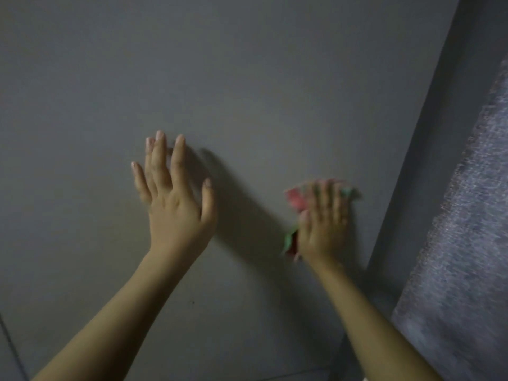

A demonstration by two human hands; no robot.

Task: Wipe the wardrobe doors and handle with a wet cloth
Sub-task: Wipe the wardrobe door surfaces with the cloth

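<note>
A plain grey wardrobe door (220, 78) fills most of the head view. My left hand (173, 199) lies flat against it with fingers spread and straight, holding nothing. To the right, my right hand (325, 224) presses a red and green cloth (295, 200) onto the door with straight fingers, near the door's right edge. The cloth shows above and to the left of the hand; the rest is hidden beneath the palm. The right hand and cloth are blurred. No handle is in view.
A darker grey vertical edge (428, 160) runs down the right side of the door. Beyond it hangs a speckled grey fabric (472, 215). A thin seam (11, 350) crosses the lower left corner.
</note>
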